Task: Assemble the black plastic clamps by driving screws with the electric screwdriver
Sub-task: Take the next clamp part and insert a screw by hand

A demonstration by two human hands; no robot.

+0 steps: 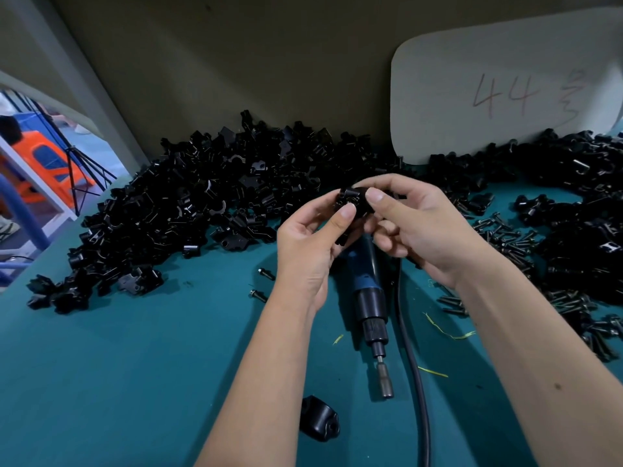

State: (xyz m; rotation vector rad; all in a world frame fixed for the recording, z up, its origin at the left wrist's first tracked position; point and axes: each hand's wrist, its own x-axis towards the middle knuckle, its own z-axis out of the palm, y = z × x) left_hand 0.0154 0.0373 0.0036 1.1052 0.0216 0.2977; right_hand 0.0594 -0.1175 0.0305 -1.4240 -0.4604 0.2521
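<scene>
Both hands hold one black plastic clamp up above the teal table. My left hand pinches it from the left with thumb on top. My right hand pinches it from the right, thumb beside the left thumb. The electric screwdriver lies on the table below my hands, blue and black body, bit pointing toward me. Its black cable runs down to the near edge. A large heap of black clamp parts fills the back left. Loose black screws lie to the right.
A second heap of black parts lies at the right. One clamp piece sits near the front. Two stray screws lie left of my left wrist. A white card marked 44 leans on the back wall.
</scene>
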